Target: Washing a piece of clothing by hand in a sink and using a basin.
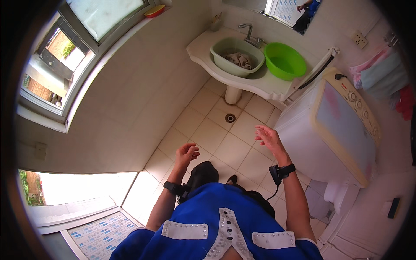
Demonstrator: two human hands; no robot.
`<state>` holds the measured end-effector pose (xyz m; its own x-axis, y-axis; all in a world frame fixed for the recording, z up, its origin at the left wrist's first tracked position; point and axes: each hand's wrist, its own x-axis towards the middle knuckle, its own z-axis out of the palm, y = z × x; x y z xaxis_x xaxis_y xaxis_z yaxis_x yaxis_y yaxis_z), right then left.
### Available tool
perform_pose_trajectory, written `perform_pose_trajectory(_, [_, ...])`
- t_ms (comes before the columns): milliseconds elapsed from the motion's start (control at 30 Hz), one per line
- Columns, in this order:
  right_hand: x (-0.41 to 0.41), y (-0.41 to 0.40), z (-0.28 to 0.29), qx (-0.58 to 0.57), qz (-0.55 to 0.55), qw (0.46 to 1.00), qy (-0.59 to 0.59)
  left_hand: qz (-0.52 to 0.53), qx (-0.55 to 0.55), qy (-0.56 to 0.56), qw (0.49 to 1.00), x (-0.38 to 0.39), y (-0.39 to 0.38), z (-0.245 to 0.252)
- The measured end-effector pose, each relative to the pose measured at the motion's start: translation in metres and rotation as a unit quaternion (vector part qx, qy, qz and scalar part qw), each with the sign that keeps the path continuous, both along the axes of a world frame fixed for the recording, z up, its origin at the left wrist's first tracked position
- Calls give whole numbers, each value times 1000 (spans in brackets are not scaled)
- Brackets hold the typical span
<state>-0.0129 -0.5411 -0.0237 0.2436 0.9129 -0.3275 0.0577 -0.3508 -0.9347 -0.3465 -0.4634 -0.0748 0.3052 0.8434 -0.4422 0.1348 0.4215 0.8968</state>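
Observation:
Both of my hands hang in the air over the tiled floor. My left hand (pixel 187 155) holds nothing, its fingers loosely bent and apart. My right hand (pixel 268 137), likewise bare, is raised nearer the washing machine (pixel 302 136) without touching it. Ahead of me is a white pedestal washbasin (pixel 201 48). In it sits a pale plastic tub (pixel 237 71) with a brownish cloth (pixel 241 60) lying in water. A chrome faucet (pixel 249 34) stands behind the tub, with what looks like a thin stream falling from it. Beside the tub rests a bright green plastic basin (pixel 286 61).
A round floor drain (pixel 230 117) lies before the basin's pedestal (pixel 233 95). To the right hang cloths (pixel 380 76) near a wall socket (pixel 359 39). A window (pixel 61 61) and a doorway (pixel 84 185) are on the left. A red-and-yellow dish (pixel 154 11) sits on the sill.

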Motion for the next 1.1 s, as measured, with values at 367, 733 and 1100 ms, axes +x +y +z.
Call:
perform_pose_trajectory(367, [79, 217, -17, 5, -20, 997, -70, 7, 32, 3, 999, 78, 206, -18])
perform_pose_trajectory(733, [158, 374, -70, 3, 97, 962, -255, -86, 372, 129, 915, 237, 401, -34])
perform_pose_trajectory(1100, [164, 468, -127, -275, 302, 858, -313, -185, 332, 224, 898, 297, 487, -81])
